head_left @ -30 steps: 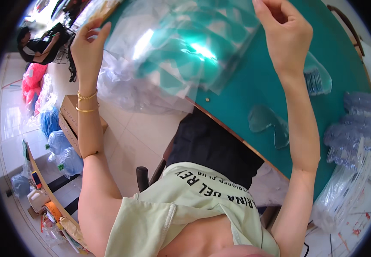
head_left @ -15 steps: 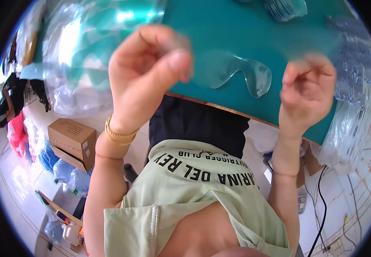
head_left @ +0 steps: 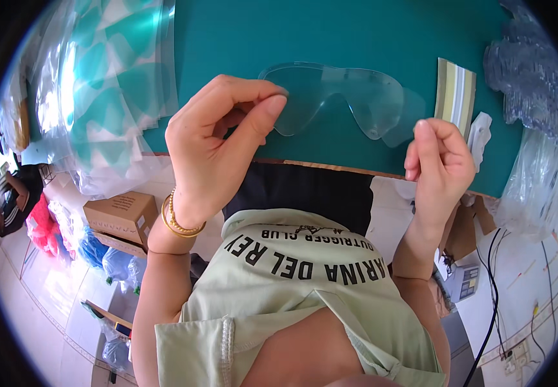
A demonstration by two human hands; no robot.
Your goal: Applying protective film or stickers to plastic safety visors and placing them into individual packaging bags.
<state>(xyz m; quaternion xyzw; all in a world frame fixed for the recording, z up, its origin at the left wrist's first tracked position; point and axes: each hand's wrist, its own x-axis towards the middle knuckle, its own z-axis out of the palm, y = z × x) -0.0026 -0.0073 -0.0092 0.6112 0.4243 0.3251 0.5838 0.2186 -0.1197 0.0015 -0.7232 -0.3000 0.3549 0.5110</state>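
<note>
A clear, goggle-shaped visor lens (head_left: 372,97) with a nose notch is held above the green tabletop (head_left: 227,39). My left hand (head_left: 217,138) pinches its left end between thumb and fingertips. Past the lens's right end shows part of a second clear piece (head_left: 411,119), seemingly lying on the table. My right hand (head_left: 443,158) is raised close to that piece, fingers curled and thumb pressed in. Whether anything thin and clear is between those fingers cannot be made out.
Clear plastic sheets (head_left: 108,84) cover the table's left side. On the right lie a striped beige strip (head_left: 454,93), a small white packet (head_left: 480,138) and clear plastic wrapping (head_left: 527,84). Cardboard boxes (head_left: 121,216) and bagged items stand on the floor; black cables (head_left: 495,303) run at right.
My left hand, blurred earlier, now steadily pinches a lens. My right hand has moved inward and lower. The view has shifted, bringing the striped strip into sight and losing the stacked lenses.
</note>
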